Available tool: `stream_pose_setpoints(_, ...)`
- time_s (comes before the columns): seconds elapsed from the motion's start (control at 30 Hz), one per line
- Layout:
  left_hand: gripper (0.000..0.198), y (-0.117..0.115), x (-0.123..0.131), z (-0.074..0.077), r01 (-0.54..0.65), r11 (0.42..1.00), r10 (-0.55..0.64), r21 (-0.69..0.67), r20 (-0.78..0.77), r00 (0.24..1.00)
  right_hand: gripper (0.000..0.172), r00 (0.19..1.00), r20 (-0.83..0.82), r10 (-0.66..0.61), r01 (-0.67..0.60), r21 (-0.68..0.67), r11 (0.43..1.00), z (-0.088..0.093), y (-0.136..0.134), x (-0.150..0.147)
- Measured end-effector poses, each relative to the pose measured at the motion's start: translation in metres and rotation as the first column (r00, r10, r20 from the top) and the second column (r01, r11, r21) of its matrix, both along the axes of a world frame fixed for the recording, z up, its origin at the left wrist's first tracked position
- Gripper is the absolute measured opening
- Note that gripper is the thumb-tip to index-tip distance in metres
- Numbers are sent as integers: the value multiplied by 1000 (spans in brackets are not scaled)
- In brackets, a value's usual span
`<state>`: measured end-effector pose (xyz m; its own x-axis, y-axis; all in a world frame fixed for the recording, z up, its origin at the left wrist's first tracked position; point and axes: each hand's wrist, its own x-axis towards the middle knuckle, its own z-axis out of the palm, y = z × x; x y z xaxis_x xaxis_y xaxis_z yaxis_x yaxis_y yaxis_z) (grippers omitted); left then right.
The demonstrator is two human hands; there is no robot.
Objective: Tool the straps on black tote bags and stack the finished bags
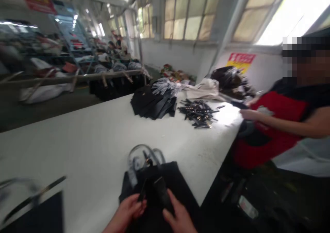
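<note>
Basically the black fabric tote bag point(160, 209) lies flat on the near edge of the white work table point(103, 133), long axis running away from the person, with its loop handles point(144, 155) at the far end, pointing up and forward. Can't tell if anything's inside the bag. Left hand point(126, 210) is curled closed on a thin black strip point(142, 190) at the bag's top. Right hand point(179, 217) is just beside it, fingers against a wider black tab point(162, 193), but can't tell if it's actually gripping. Farther up the table sits a heap of flat black panels point(154, 104), with a bundle of white tags point(165, 86) on its far side. Just right of the heap is a loose pile of small black pieces point(198, 113), and beyond it a beige cloth point(203, 89). Another black bag point(33, 210) sits at the lower left corner of view. Co-worker in a red apron point(281, 112) stands at the table's right side, hands point(249, 113) near the edge, well apart from the person's own.
</note>
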<state>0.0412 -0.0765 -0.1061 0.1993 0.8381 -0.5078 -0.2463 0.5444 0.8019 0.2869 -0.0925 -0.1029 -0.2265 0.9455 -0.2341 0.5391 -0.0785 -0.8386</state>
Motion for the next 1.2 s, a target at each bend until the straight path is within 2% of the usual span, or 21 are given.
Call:
stream_pose_setpoints(0.03, 55, -3, 4, 6, -8, 1000, 7, 16, 55, 998, 73, 998, -57, -6, 4, -19, 1000, 5, -5, 0)
stream_pose_setpoints(0.1, 49, -3, 9, 9, -44, 997, 36, 62, 122, 992, 75, 992, -123, 9, -29, -164, 986, 17, -7, 1)
stream_pose_setpoints(0.23, 34, 1, 16, 2, -72, 990, 51, 125, 161, 986, 75, 978, -191, 86, -142, -300, 943, 36, 0, 4)
stream_pose_setpoints(0.37, 29, 0, 19, -5, -65, 987, 41, 147, 163, 986, 77, 966, -241, 90, -184, -403, 897, 45, 6, -4)
stream_pose_setpoints(0.43, 32, 0, 18, -7, -58, 988, 38, 142, 141, 989, 76, 960, -272, 61, -178, -428, 886, 46, 14, -10)
stream_pose_setpoints(0.57, 41, 1, 17, -5, -101, 993, 92, 55, 146, 985, 74, 961, -271, -47, -67, -397, 915, 53, 27, -14)
stream_pose_setpoints(0.67, 39, 2, 20, 0, -130, 990, 120, 48, 173, 978, 75, 953, -303, -17, -128, -451, 883, 58, 28, -12)
stream_pose_setpoints(0.77, 43, 2, 23, 3, -130, 990, 122, 47, 153, 981, 75, 949, -314, 8, -169, -489, 856, 58, 28, -11)
stream_pose_setpoints(0.9, 47, -2, 27, -1, -224, 963, 249, -150, 173, 953, 77, 967, -251, -54, -61, -430, 901, 52, 31, -8)
stream_pose_setpoints(0.97, 45, -5, 29, -5, -256, 951, 286, -176, 176, 942, 79, 968, -250, -34, -85, -449, 889, 49, 31, -3)
stream_pose_setpoints(1.1, 35, -9, 32, -12, -306, 942, 326, -139, 156, 933, 78, 954, -297, 37, -195, -525, 828, 44, 24, 2)
stream_pose_setpoints(1.17, 28, -8, 33, -15, -332, 926, 360, -181, 153, 920, 81, 955, -295, 32, -189, -520, 833, 41, 23, -1)
stream_pose_setpoints(1.2, 30, -8, 34, -17, -335, 918, 371, -214, 157, 915, 83, 957, -289, 17, -168, -506, 846, 39, 24, -2)
